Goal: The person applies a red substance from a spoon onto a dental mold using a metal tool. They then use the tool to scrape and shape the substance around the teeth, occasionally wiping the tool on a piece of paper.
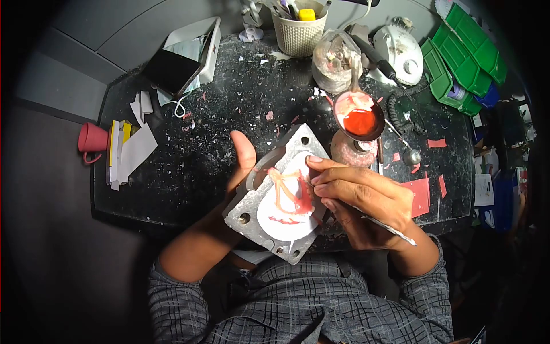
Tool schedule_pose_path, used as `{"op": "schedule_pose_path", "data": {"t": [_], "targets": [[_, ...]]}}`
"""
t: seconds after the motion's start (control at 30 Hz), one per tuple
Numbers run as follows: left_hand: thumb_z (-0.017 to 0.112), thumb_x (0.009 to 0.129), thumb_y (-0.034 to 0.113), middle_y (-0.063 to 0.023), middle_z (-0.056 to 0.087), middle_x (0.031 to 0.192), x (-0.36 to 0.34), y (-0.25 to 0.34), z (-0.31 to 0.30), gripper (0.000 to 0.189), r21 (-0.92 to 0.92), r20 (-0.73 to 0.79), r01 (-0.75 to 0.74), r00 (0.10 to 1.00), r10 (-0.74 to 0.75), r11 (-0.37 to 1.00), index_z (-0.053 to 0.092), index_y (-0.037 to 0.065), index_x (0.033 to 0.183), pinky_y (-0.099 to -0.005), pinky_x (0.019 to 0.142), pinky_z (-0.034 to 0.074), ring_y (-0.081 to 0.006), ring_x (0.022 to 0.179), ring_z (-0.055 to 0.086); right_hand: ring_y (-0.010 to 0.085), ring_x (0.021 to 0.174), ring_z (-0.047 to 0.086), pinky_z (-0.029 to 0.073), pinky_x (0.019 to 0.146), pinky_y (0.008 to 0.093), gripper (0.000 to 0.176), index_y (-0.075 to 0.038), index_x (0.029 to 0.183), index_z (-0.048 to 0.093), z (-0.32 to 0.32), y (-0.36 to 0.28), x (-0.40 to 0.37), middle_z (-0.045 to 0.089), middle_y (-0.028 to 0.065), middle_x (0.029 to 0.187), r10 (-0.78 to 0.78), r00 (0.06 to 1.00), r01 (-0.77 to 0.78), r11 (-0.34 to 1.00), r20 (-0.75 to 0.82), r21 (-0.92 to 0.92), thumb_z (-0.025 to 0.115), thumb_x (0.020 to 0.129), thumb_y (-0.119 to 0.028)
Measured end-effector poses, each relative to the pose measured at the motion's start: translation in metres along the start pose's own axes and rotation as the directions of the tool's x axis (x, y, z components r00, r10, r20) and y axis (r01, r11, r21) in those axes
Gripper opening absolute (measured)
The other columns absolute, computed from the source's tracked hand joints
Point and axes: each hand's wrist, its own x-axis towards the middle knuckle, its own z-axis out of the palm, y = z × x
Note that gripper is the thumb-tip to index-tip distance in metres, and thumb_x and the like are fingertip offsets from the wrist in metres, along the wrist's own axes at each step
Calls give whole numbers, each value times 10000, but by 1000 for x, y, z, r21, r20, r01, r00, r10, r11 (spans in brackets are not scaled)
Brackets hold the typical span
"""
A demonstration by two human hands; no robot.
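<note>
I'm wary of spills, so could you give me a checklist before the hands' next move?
1. Metal block supported: ok, apparently by the left hand; its fingers are hidden.
2. Slim metal tool secure: ok, in the right hand.
3. Red wax contained: ok, it looks melted and sits within the ladle.
4. Flame under the ladle: cannot tell, that spot is hidden.
5. Table free of scraps: not ok, pink and white bits are scattered about.

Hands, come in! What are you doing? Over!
Left hand under holed grey metal block with white centre. Right hand at pink waxy piece, holding slim silver tool. Round dark pan beyond right hand, not blocking. Over.
</note>
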Motion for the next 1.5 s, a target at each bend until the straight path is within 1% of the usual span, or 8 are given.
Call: {"op": "schedule_pose_path", "data": {"t": [0.33, 0.53, 0.6, 0.67, 0.77, 0.9, 1.07, 1.5], "targets": [[395, 741, 933, -273, 499, 1437, -1, 2, -2, 1207, -12, -44, -37, 998, 36, 999, 376, 9, 1517, -576, 1092, 423, -423, 1262, 537, 374, 974, 734, 612, 872, 449, 195, 97, 1008, 694, -27, -8, 2, 716, 209, 963, 78, 997, -71, 976, -29, 206, 729, 817, 71], [319, 686, 953, -222, 531, 1445, -7, 1, -2, 1253, -146, 96, 117, 990, -103, 982, 332, 42, 1546, -462, 1065, 470, -313, 1227, 588, 379, 922, 737, 608, 876, 524, 343, 72, 1057, 666, -26, -8, -5, 706, 220, 938, 7, 985, 40, 962, -171, 270, 757, 884, -210], [392, 649, 1007, -312, 489, 1431, -8, -9, -1, 1402, 4, -18, 1, 1000, -1, 1000, 332, -113, 1491, -528, 1068, 467, -402, 1239, 570, 353, 865, 742, 631, 804, 494, 384, 8, 991, 622, -30, -5, -4, 684, 169, 856, -74, 996, 83, 975, -51, 208, 657, 976, -374], [355, 637, 1026, -306, 488, 1436, -9, -18, 10, 1414, 20, -98, -28, 995, 30, 999, 359, -109, 1481, -528, 1076, 455, -400, 1240, 567, 383, 925, 741, 634, 817, 473, 314, 0, 1030, 649, -29, -5, -1, 700, 169, 879, -146, 989, 139, 970, 21, 199, 703, 951, -299], [353, 632, 1030, -274, 496, 1452, -5, -24, -9, 1385, -217, 264, 79, 964, -20, 973, 380, -47, 1503, -533, 1079, 448, -392, 1255, 556, 344, 1050, 722, 622, 873, 416, 287, -4, 1008, 746, -18, -9, -2, 730, 164, 986, -159, 987, 157, 976, 0, 151, 834, 794, -173], [365, 634, 1026, -272, 476, 1470, -13, -18, 9, 1383, -277, 156, 96, 986, -53, 956, 366, -42, 1512, -536, 1099, 434, -401, 1292, 529, 340, 1050, 720, 615, 887, 435, 270, -8, 985, 751, -10, -9, -1, 730, 148, 970, -168, 985, 164, 979, 24, 124, 832, 788, -175], [337, 681, 949, -189, 515, 1460, -12, -9, 20, 1260, 122, -185, 91, 980, -67, 988, 326, 32, 1544, -464, 1077, 458, -304, 1253, 566, 342, 1024, 722, 613, 872, 447, 258, -10, 966, 752, -5, -12, 0, 726, 136, 934, -138, 990, 137, 990, 40, 16, 829, 781, -172], [374, 643, 960, -185, 526, 1435, -9, -8, 8, 1304, -117, 82, 82, 994, -73, 990, 331, 5, 1531, -454, 1117, 394, -284, 1278, 519, 314, 941, 727, 616, 834, 413, 218, 16, 926, 719, -2, -8, -1, 716, 120, 893, -76, 997, 75, 995, -14, -67, 814, 731, -12]]}}
